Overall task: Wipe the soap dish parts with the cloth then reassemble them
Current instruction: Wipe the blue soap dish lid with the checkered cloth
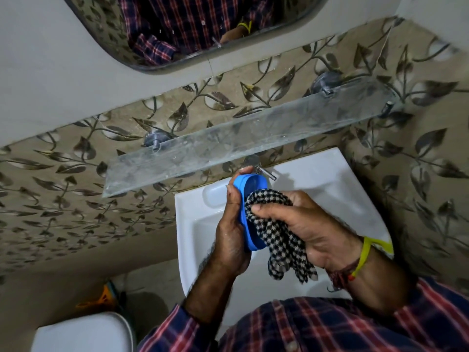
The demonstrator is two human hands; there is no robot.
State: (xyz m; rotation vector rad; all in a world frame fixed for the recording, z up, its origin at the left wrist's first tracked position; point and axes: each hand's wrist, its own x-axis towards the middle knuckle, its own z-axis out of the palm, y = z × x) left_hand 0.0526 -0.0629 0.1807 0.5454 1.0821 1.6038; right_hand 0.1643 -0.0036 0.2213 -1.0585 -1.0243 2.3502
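- Left hand (232, 240) fingers (232, 196) curled round the blue soap dish part (247, 199), thumb tip on its far rim, palm cupping the long side; part held on edge above the basin, hollow turned toward the right hand.
- Right hand (302, 224) fingers bunched together, pinching a wad of the checked cloth (276, 232) against the hollow of the blue part; loose tail of cloth hanging down toward the near edge of the sink (330, 179).
- Only one blue part in view; no second part to be made out, so likely an early stretch of the task, reassembly not yet begun.
- For a good wipe, probably: press the wad into the inside corners, sweep along the length of the hollow, then turn the part in the left hand to reach the rim and the outer face.
- Firm left grip advisable, since wet plastic held on edge tends to slip; working over the basin keeps any drop short.
- Loose tail of cloth better gathered into the palm, away from the tap (266, 172) at the back edge of the sink.
- Farther out: white moulded soap recess (215, 196) at the back left corner of the sink, glass shelf (228, 148) on the leaf-patterned wall above, mirror (177, 29) higher up, yellow band (365, 252) on the right wrist.
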